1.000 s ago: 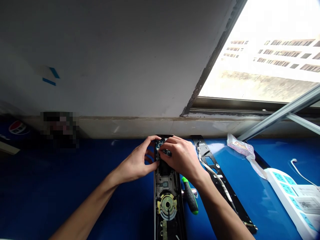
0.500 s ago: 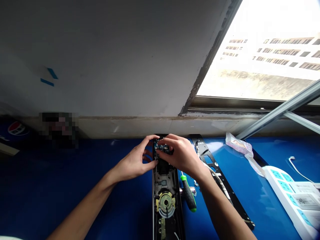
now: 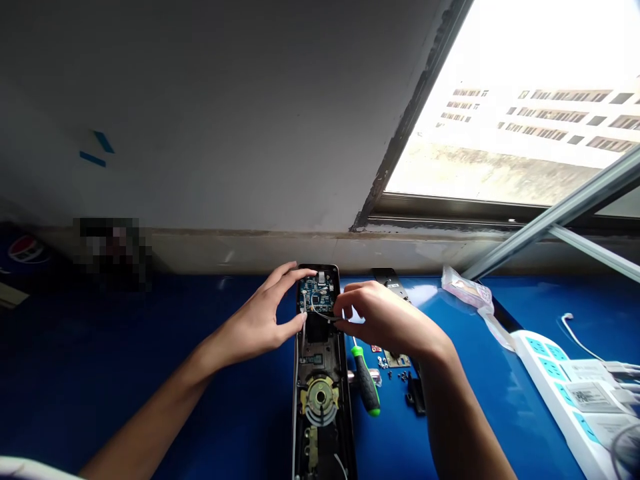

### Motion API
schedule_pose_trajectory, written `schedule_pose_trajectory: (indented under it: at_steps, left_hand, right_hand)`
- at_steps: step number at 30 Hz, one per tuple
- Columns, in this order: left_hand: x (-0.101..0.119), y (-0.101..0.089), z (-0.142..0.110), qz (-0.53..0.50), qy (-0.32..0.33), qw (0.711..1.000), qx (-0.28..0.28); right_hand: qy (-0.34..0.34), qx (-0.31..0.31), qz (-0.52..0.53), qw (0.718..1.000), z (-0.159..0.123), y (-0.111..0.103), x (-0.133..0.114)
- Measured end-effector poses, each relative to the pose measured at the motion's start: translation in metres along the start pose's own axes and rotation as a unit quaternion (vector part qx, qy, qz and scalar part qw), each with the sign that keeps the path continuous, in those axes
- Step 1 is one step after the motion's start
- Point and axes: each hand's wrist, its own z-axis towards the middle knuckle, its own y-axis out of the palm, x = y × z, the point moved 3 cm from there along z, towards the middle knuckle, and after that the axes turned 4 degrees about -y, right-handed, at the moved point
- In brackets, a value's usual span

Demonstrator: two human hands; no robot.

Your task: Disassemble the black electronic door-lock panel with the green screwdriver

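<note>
Right hand (image 3: 385, 320) clenched on a thin wire (image 3: 325, 316), grip just right of the circuit board (image 3: 316, 295) in a lock panel (image 3: 320, 400); left hand (image 3: 255, 317) released, fingers at panel edge; screwdriver (image 3: 366, 381) below grip.

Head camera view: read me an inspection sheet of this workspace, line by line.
surface: glossy blue tabletop.
job's things: electronic door-lock panel lying open, circuit board exposed.
clutter: green-handled screwdriver, small screws, plastic packet.
grippers: left hand open beside the panel; right hand, fingers pinching a thin wire.
cables: thin wire at the board; white cable near the power strip.
surroundings: grey wall, bright window, metal rail.
</note>
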Motion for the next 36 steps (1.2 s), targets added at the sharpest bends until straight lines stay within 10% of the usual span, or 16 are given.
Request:
schedule_pose_trajectory:
  at_steps: [20,26,36]
  left_hand:
    - [0.005,0.005,0.001,0.035,0.035,0.996,0.072]
    - [0.023,0.015,-0.002,0.091,0.124,0.975,0.16]
    - [0.047,0.043,-0.013,0.158,0.21,0.96,0.094]
  right_hand:
    - [0.022,0.145,0.127,0.981,0.013,-0.001,0.004]
    - [-0.002,0.073,0.185,0.98,0.005,-0.012,-0.004]
    - [0.11,-0.065,-0.031,0.991,-0.033,-0.002,0.049]
